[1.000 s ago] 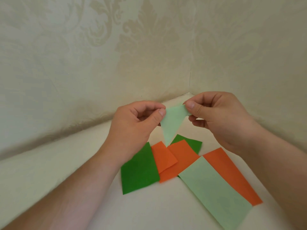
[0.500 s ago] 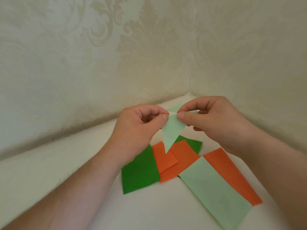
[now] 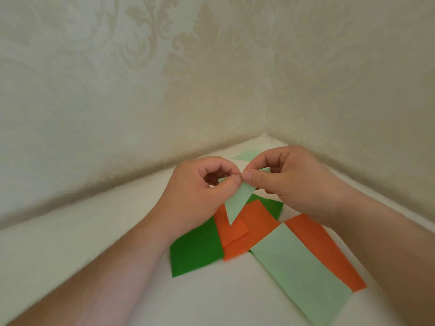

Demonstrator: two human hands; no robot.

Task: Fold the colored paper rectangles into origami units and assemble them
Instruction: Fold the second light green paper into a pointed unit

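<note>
The left hand and right hand pinch a folded pale green paper triangle above loose green, orange and pale green paper rectangles on the desk.

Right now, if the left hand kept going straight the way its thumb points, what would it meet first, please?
Most likely the right hand: the left hand points toward it, their thumb tips nearly touching over the pale green folded paper that both pinch. Depth is unclear.

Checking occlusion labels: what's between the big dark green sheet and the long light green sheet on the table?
Head view: two overlapping orange sheets lie between the dark green sheet and the long light green sheet, with the held folded piece's tip hanging above them.
</note>
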